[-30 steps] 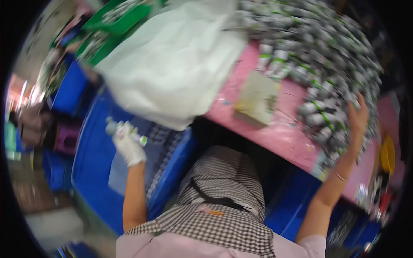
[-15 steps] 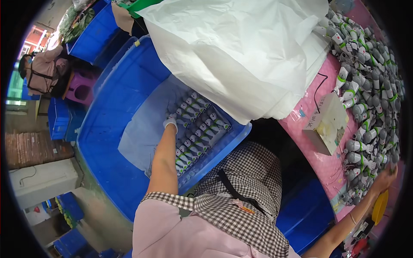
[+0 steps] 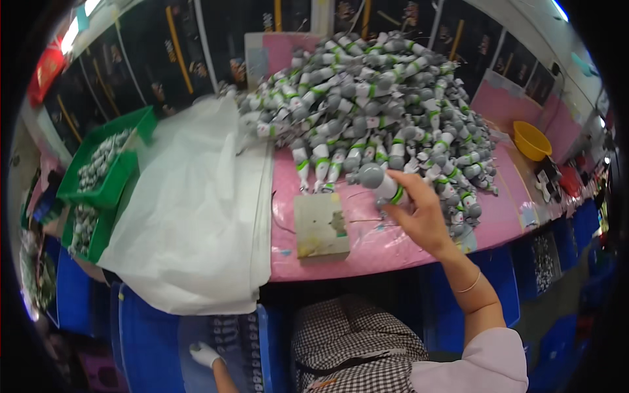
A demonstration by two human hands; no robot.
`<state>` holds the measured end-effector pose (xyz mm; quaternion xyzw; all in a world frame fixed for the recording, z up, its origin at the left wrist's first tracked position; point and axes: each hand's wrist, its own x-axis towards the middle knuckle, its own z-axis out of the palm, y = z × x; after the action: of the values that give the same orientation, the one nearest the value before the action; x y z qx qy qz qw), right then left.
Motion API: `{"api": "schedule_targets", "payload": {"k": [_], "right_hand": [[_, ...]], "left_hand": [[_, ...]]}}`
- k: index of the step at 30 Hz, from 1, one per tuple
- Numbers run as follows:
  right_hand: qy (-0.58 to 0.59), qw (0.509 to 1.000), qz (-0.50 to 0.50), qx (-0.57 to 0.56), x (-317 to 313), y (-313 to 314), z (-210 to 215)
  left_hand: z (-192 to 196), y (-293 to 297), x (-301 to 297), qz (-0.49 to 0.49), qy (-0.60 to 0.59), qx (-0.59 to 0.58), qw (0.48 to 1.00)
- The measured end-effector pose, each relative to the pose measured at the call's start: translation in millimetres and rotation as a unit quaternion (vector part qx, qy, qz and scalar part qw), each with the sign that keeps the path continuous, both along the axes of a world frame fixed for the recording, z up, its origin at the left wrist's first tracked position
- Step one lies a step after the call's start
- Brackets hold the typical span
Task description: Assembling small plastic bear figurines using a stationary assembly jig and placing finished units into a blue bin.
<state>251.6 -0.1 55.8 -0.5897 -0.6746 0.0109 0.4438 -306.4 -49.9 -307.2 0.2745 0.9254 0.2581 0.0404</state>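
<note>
My bare right hand [image 3: 422,213] is closed around a grey-and-white piece [image 3: 382,181] with a rounded grey end and a green band, above the pink table. Behind it lies a large heap of similar pieces [image 3: 367,98], with thin wires sticking out among them. My left hand [image 3: 206,354], in a white glove that leaves the fingertips bare, is low over a pale sheet in the blue bin [image 3: 147,340]. Rows of the same pieces [image 3: 252,347] lie in the bin beside it. The left fingers are too small and blurred to read.
A small box-like block [image 3: 321,226] sits on the pink table [image 3: 386,252] in front of the heap. White sheeting [image 3: 190,216] drapes over the table's left part. Green crates [image 3: 128,170] of pieces stand farther left; a yellow bowl [image 3: 532,141] is at the right.
The view has swung toward the table and heap. My right hand has come from the heap's edge to the front of it, with a piece now visible in its grip. My left hand stays over the bin.
</note>
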Motion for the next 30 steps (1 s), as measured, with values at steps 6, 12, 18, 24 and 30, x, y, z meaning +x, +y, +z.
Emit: {"api": "schedule_targets", "payload": {"k": [6,12,18,24,30], "right_hand": [[0.41,0.881,0.176,-0.156,-15,-9,-13],[0.446,0.828,0.254,-0.225,-66,-18,-37],[0.731,0.446,0.425,-0.295,-48,-41,-72],[0.695,0.492,0.483,-0.207,-55,-49,-89],[0.198,0.907,0.367,-0.055,-53,-43,-70]], "left_hand": [[260,-3,140,-0.207,-0.191,0.469,0.837],[337,61,326,-0.539,-0.614,0.158,0.555],[318,63,343,-0.39,-0.742,0.274,0.473],[321,53,350,-0.4,-0.784,0.241,0.41],[325,48,349,-0.323,-0.837,0.186,0.402]]}}
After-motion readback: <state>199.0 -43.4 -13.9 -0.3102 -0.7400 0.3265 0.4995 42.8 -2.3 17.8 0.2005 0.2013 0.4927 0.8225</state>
